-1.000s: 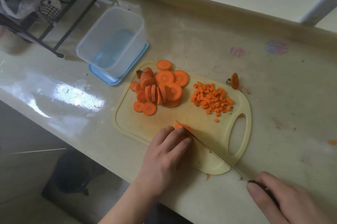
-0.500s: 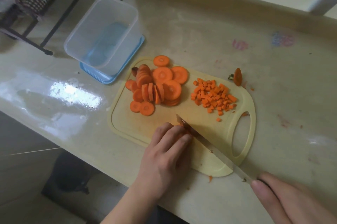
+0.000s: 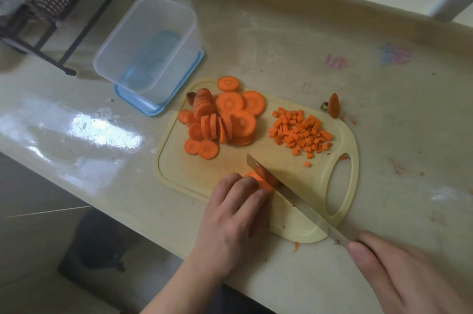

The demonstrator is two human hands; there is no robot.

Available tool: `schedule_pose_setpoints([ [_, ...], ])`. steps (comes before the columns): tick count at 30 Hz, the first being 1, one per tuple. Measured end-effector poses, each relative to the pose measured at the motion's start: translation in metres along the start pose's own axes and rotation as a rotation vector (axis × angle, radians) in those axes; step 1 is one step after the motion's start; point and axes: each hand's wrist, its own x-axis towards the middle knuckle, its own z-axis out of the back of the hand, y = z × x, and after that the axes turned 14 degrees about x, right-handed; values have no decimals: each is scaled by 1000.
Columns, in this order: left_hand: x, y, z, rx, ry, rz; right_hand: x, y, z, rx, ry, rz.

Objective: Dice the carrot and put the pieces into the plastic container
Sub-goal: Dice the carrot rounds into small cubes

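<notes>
Nearest on the cutting board [image 3: 179, 173], the left hand [image 3: 235, 216] pins carrot slices [image 3: 258, 180] under curled fingers while the right hand [image 3: 399, 272] grips the knife [image 3: 289, 191]. Beyond lie a small heap of diced carrot [image 3: 299, 132] and many uncut rounds [image 3: 222, 119]. Past the board's far-left corner, the plastic container [image 3: 143, 50] holds nothing: dicing looks barely begun.

We count one cutting board [image 3: 179, 173], one knife [image 3: 294, 196], one plastic container [image 3: 148, 45], two hands.
</notes>
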Motion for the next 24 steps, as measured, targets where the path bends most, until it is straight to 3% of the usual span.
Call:
schedule_pose_setpoints([
  [2, 1, -1, 1, -13, 0, 0, -4, 0, -3, -61, -41, 20],
  [7, 1, 0, 1, -27, 11, -5, -7, -3, -3, -91, -2, -73],
  [14, 3, 0, 3, -64, -6, 2, -8, 7, -10, -321, 109, -127],
  [20, 5, 2, 3, -72, -5, -10, 14, 9, -17, -93, 167, 41],
  [24, 1, 2, 4, -83, -13, 20, 13, 6, -12, 6, 107, 35],
])
